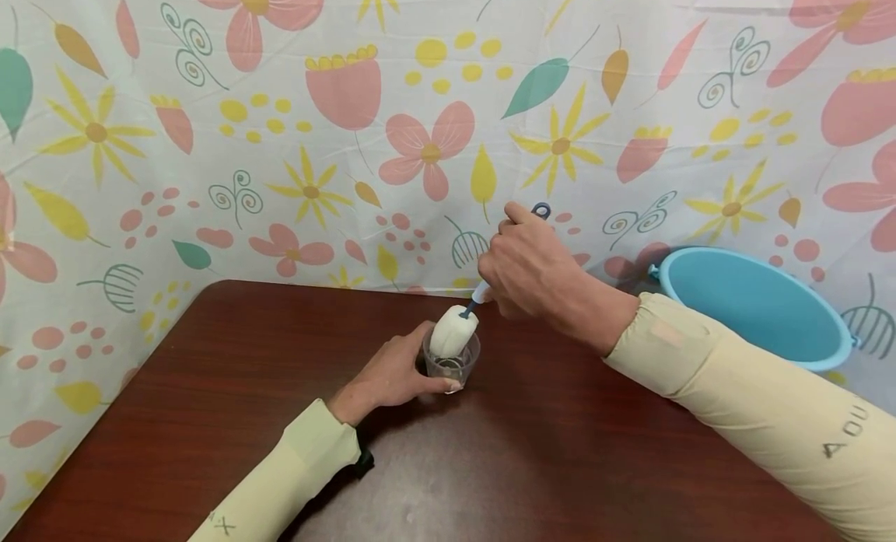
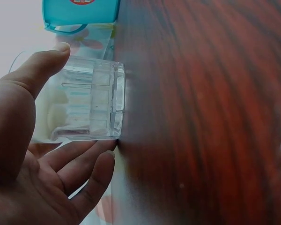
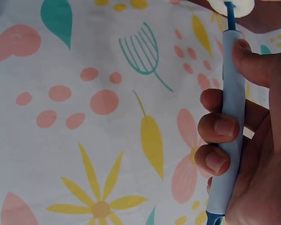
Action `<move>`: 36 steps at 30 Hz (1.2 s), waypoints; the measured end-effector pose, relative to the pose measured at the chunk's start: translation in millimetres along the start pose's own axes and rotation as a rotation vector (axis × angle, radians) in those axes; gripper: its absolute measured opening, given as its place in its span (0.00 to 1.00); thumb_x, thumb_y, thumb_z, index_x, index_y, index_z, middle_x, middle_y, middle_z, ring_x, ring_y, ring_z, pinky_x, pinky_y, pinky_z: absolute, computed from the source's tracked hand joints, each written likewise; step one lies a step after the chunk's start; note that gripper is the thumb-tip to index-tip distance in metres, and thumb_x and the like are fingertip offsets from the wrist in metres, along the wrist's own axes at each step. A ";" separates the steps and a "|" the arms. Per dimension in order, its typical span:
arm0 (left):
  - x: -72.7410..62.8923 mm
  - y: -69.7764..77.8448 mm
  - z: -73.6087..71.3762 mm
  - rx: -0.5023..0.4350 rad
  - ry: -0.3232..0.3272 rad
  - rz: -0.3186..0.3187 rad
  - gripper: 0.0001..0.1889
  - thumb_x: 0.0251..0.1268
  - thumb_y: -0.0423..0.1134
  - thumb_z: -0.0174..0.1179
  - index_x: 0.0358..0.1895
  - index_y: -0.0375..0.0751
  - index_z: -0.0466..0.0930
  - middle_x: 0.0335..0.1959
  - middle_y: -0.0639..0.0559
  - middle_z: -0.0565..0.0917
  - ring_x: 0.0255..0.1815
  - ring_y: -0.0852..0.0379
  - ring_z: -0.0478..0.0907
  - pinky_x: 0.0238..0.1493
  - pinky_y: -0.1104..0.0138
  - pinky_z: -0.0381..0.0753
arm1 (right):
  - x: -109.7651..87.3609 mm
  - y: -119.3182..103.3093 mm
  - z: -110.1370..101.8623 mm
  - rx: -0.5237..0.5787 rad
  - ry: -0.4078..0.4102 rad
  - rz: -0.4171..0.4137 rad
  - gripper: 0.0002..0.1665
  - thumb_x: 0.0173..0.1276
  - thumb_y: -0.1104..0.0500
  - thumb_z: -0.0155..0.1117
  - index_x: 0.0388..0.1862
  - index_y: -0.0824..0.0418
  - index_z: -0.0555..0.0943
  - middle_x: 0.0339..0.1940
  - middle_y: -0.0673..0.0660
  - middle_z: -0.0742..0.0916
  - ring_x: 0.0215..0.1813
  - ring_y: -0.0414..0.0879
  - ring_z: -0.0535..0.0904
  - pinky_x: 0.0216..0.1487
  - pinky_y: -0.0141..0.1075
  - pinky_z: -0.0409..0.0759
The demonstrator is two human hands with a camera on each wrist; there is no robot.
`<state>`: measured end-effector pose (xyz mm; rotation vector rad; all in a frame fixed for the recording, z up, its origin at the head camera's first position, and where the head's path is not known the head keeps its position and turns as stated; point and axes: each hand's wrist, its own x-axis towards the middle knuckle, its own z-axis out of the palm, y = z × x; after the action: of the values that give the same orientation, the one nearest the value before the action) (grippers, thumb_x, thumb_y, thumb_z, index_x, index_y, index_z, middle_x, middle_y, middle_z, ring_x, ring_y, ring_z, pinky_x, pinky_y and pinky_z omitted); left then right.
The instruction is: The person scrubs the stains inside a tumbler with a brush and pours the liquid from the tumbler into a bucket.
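A clear plastic cup (image 1: 453, 368) stands upright on the dark wooden table. My left hand (image 1: 399, 372) grips it from the left, thumb on the near side and fingers around the far side. In the left wrist view the cup's thick base (image 2: 107, 101) touches the tabletop. My right hand (image 1: 528, 266) holds a bottle brush by its pale blue handle (image 3: 232, 93), fingers curled round it. The brush's white sponge head (image 1: 453, 330) is tilted and sits partly inside the cup's mouth. Its lower end shows blurred through the cup wall.
A blue bucket (image 1: 756, 309) stands beyond the table's right side. Behind the table (image 1: 231, 355) hangs a white curtain (image 1: 434, 75) printed with flowers and leaves, close to the back edge. A dark strap piece (image 1: 363, 463) shows under my left cuff.
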<state>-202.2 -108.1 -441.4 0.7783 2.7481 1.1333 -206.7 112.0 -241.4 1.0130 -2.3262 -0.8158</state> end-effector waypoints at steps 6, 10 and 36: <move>-1.0 -0.8 1.2 0.004 0.002 -0.005 0.43 0.55 0.65 0.78 0.72 0.57 0.70 0.55 0.62 0.85 0.53 0.63 0.82 0.54 0.62 0.82 | -2.9 0.9 -2.0 -0.023 0.004 -0.024 0.35 0.60 0.31 0.74 0.10 0.52 0.71 0.09 0.51 0.69 0.22 0.52 0.71 0.49 0.46 0.64; -1.1 -0.9 1.0 0.011 0.004 -0.004 0.44 0.55 0.64 0.79 0.73 0.57 0.69 0.56 0.62 0.85 0.54 0.63 0.82 0.55 0.62 0.82 | -4.7 1.0 -4.3 -0.029 0.004 -0.042 0.35 0.61 0.30 0.73 0.10 0.52 0.72 0.09 0.52 0.69 0.22 0.53 0.71 0.50 0.46 0.64; -0.5 -0.5 0.0 0.023 0.003 0.001 0.42 0.56 0.65 0.78 0.71 0.59 0.69 0.55 0.60 0.85 0.52 0.61 0.82 0.53 0.61 0.81 | -18.9 7.9 -18.3 -0.090 -0.072 -0.103 0.32 0.68 0.31 0.65 0.18 0.55 0.80 0.15 0.56 0.80 0.28 0.54 0.72 0.48 0.47 0.64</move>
<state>-201.9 -108.7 -441.7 0.7815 2.7680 1.1063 -187.5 124.7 -226.5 1.0886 -2.2893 -1.0040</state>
